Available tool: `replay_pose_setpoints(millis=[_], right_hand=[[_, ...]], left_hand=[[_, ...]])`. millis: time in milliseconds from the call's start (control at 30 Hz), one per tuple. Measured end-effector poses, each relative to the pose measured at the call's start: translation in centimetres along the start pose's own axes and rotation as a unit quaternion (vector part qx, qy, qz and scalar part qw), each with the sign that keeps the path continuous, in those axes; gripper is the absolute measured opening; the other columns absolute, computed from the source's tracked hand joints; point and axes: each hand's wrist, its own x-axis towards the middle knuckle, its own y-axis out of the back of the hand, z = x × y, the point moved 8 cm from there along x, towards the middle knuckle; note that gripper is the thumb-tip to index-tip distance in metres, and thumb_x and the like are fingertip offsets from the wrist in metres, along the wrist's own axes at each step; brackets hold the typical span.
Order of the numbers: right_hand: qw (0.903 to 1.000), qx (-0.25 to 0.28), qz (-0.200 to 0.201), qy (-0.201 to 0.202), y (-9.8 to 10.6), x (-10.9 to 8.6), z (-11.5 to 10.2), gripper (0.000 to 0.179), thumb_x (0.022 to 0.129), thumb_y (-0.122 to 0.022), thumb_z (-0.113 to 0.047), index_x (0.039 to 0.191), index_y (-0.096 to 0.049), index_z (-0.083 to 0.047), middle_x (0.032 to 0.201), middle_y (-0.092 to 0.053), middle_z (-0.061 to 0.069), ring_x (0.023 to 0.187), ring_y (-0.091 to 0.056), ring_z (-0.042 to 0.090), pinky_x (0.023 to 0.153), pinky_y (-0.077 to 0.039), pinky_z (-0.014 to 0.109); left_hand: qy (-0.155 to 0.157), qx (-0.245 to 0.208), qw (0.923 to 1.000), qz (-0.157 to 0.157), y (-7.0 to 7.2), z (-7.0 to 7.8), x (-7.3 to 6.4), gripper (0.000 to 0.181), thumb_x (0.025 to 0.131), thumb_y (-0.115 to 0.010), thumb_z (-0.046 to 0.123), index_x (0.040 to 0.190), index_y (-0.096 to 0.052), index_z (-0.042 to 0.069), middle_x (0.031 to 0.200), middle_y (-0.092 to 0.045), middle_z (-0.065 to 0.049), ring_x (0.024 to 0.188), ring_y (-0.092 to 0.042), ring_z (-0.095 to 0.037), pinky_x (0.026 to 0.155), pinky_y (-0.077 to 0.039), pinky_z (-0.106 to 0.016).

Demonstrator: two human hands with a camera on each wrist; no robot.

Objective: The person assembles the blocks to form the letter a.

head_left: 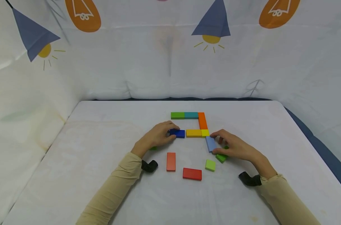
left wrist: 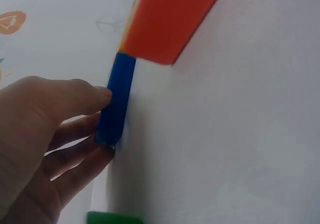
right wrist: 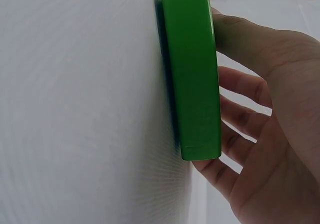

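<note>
My left hand (head_left: pixel 158 135) pinches a dark blue block (head_left: pixel 178 133) between thumb and fingers; the left wrist view shows the thumb on the side of this block (left wrist: pixel 116 101). Just right of it lie a yellow-orange block (head_left: pixel 194 133) and a small yellow block (head_left: pixel 205 133). With thumb at the near end and a fingertip at the far end, my right hand (head_left: pixel 236 147) holds a light blue block (head_left: pixel 211 144) just below the yellow one. A green block (head_left: pixel 221 158) lies under that hand and covers the light blue block in the right wrist view.
An orange block (head_left: pixel 202 121) runs back from the yellow one to a teal block (head_left: pixel 191 115) and a green block (head_left: pixel 177 115). Nearer lie a coral block (head_left: pixel 171 162), a red block (head_left: pixel 192 174) and a lime block (head_left: pixel 210 165). Another green block (head_left: pixel 153 148) shows beside the left wrist.
</note>
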Motion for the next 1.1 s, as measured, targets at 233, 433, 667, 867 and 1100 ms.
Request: replay_pose_setpoints(millis=[233,433,667,867,1100], right_hand=[[1.0,0.0,-0.001,-0.001,-0.12,0.14,0.08,0.059,0.079,-0.074,-0.042,0.129,-0.049,-0.021,0.112,-0.055,-0.004,0.094,-0.05,0.014,0.076,-0.048,0.024],[1.0,0.0,0.001,0.0,-0.11,0.12,-0.09,0.059,0.079,-0.075,-0.039,0.129,-0.049,-0.02,0.113,-0.055,-0.005,0.093,-0.05,0.014,0.075,-0.048,0.023],[1.0,-0.003,0.005,0.003,0.0,0.12,-0.2,0.058,0.079,-0.075,-0.038,0.128,-0.05,-0.02,0.111,-0.055,-0.004,0.092,-0.05,0.014,0.074,-0.048,0.023],[1.0,-0.002,0.007,0.004,-0.12,0.3,0.01,0.059,0.079,-0.074,-0.041,0.127,-0.049,-0.018,0.111,-0.056,-0.002,0.092,-0.05,0.014,0.074,-0.047,0.024],[1.0,0.001,0.003,0.005,-0.27,0.35,0.1,0.059,0.08,-0.072,-0.043,0.128,-0.048,-0.018,0.111,-0.056,-0.001,0.092,-0.05,0.014,0.075,-0.047,0.025]], left_hand=[[-0.006,-0.011,0.9999,-0.005,0.29,-0.16,-0.15,0.034,0.09,-0.064,0.019,0.123,-0.062,0.013,0.122,-0.062,-0.003,0.107,-0.058,-0.015,0.096,-0.048,-0.032],[-0.001,-0.008,0.9999,-0.011,0.09,-0.27,-0.05,0.035,0.091,-0.064,0.022,0.124,-0.061,0.015,0.122,-0.061,-0.002,0.109,-0.058,-0.016,0.098,-0.047,-0.032],[0.004,-0.002,0.9999,-0.012,-0.03,-0.15,-0.05,0.035,0.09,-0.064,0.022,0.125,-0.061,0.015,0.122,-0.061,-0.002,0.111,-0.058,-0.016,0.098,-0.047,-0.032],[-0.007,-0.002,1.0,-0.003,0.16,0.24,-0.07,0.034,0.09,-0.064,0.021,0.124,-0.062,0.014,0.119,-0.061,-0.003,0.109,-0.058,-0.016,0.097,-0.047,-0.032],[-0.008,0.002,1.0,-0.002,0.17,0.39,-0.12,0.035,0.09,-0.065,0.021,0.124,-0.062,0.014,0.119,-0.061,-0.003,0.108,-0.058,-0.015,0.096,-0.048,-0.032]])
